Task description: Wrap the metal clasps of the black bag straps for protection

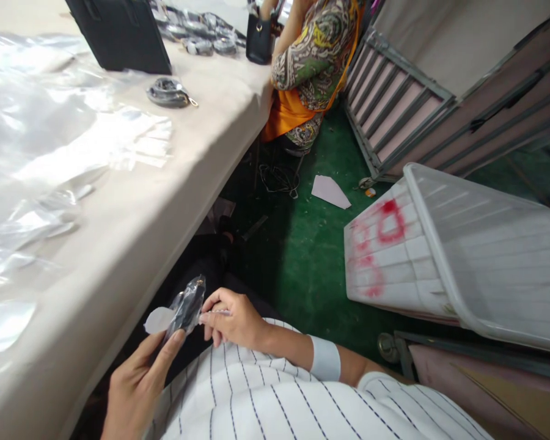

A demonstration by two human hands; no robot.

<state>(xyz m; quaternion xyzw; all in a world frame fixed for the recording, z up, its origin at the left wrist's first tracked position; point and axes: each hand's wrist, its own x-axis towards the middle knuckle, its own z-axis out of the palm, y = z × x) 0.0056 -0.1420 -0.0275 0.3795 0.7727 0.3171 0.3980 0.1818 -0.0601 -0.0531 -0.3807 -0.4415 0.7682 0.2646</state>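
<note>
A dark strap bundle in clear plastic is held over my lap, beside the table edge. Thumb and fingers of my left hand grip its lower end. A white rounded piece sticks out just left of the bundle. At the bundle's right side, my right hand is closed in a pinch at the plastic, with a thin pale strip between its fingers.
The table bears clear plastic bags, a coiled strap and a black bag. A person sits at its far end with a small black bag. A white bin and a metal cart stand right.
</note>
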